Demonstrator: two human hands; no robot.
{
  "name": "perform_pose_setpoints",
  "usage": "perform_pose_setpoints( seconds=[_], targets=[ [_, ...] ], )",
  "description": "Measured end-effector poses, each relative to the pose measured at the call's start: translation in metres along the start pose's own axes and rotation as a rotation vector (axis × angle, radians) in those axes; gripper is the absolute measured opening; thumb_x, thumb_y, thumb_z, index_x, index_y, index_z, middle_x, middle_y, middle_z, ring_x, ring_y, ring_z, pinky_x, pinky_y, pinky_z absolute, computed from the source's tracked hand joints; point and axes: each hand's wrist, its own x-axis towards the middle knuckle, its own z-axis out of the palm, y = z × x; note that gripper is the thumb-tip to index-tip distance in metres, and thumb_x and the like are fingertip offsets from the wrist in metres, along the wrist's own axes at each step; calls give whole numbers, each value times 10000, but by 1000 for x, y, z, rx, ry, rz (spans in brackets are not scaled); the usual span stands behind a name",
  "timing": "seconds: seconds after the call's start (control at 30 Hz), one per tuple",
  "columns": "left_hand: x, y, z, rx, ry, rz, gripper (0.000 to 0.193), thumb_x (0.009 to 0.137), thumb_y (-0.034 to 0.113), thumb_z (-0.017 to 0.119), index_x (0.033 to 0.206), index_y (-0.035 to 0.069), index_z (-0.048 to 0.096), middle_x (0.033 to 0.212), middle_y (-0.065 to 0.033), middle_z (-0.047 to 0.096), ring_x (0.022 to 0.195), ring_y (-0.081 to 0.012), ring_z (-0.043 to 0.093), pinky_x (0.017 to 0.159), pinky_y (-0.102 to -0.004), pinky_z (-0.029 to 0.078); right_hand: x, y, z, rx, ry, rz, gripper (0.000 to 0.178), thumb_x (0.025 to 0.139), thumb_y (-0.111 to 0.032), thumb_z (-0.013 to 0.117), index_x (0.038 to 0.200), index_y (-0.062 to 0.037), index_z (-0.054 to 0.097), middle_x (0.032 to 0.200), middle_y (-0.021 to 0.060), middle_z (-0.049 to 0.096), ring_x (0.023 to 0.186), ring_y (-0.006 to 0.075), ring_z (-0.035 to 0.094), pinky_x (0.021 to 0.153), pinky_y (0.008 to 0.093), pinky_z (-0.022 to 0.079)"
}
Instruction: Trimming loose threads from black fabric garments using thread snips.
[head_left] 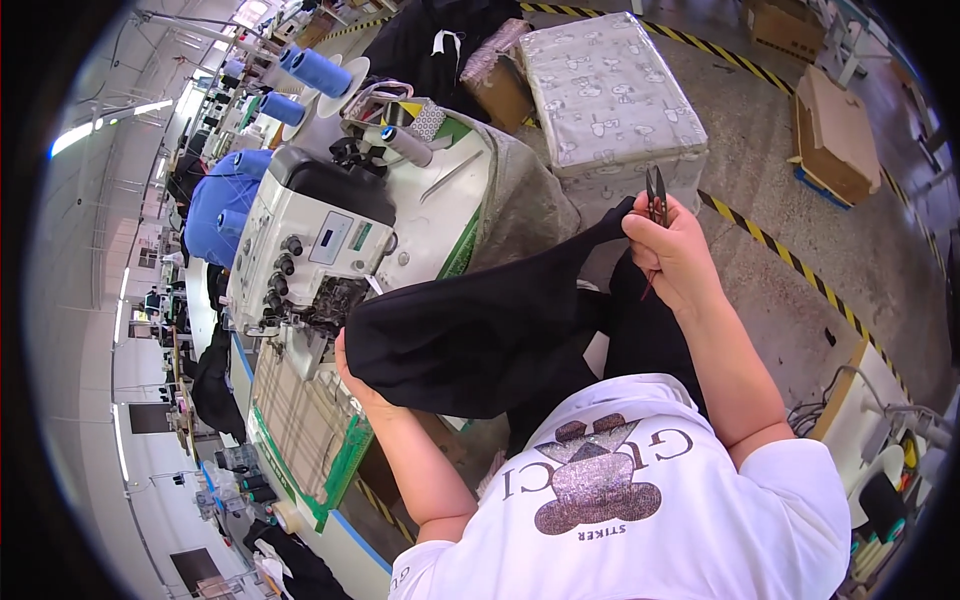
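Observation:
A piece of black fabric (460, 335) is stretched between my hands across the front of my body. My left hand (362, 386) grips its left end beside the sewing machine (315, 215); most of those fingers are hidden behind the cloth. Farther right and higher, my right hand (680, 250) pinches the narrow other end of the fabric. The same hand holds a pair of thread snips (656, 192), blades pointing up and away from me, their reddish handle end showing below the fingers.
Around the machine lie a white worktable (440, 215), a thread cone (406, 146) and tweezers (452, 176). Beyond my right hand stands a large box-shaped bundle in patterned wrapping (610, 90). Cardboard boxes (835, 135) and striped floor tape (780, 262) are to the right.

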Motion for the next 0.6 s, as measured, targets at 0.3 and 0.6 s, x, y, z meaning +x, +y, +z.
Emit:
perform_pose_setpoints(
  seconds=[0.3, 0.6],
  targets=[
    [-1, -5, 10, 87, -113, 59, 371, 954, 240, 324, 1144, 2, 536, 1170, -162, 576, 1079, -291, 540, 993, -442, 392, 2, 2, -3, 128, -53, 111, 184, 793, 26, 614, 898, -68, 497, 666, -26, 459, 480, 32, 375, 407, 179, 262],
    [-3, 2, 17, 52, -21, 58, 370, 932, 243, 363, 1117, -9, 561, 1143, -169, 592, 1061, -300, 559, 973, -430, 418, 9, 8, 3, 179, -45, 142, 151, 803, 28, 552, 921, -50, 501, 669, -12, 464, 470, 33, 355, 416, 180, 252]
  ],
)
